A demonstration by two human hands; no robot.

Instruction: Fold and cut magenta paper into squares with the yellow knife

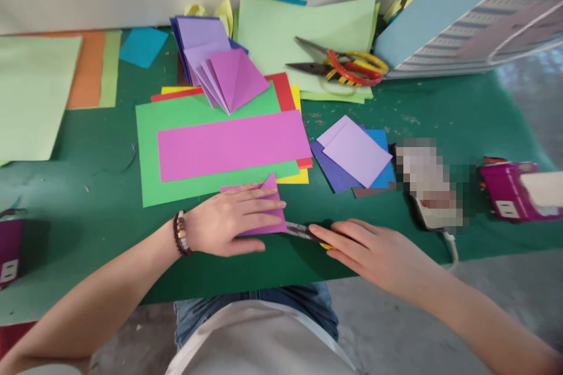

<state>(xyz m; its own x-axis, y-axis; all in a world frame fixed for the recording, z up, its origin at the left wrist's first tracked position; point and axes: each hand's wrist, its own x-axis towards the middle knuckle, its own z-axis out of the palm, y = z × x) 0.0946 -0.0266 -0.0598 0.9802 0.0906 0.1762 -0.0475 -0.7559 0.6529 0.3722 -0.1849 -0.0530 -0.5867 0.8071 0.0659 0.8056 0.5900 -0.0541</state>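
Note:
My left hand [233, 217] lies flat with fingers stretched over a folded magenta paper [275, 211], pressing it on the green table. One pointed corner of the paper sticks up beyond my fingers. My right hand [369, 249] is closed around what looks like a craft knife [299, 230], with a slim metal blade and a dark and yellow handle. The blade's tip end meets the folded paper's lower right corner; whether it goes inside the fold is hidden. Just beyond my left hand lies a magenta strip [233, 146] on a green sheet [153, 193].
Folded purple pieces [237, 79] stack behind the strip. Scissors [352, 67] rest on pale green sheets [272, 23]. Lilac squares [356, 152], a phone [426, 181] with a cable and a purple box [505, 187] are at right. More sheets [35, 88] lie at left.

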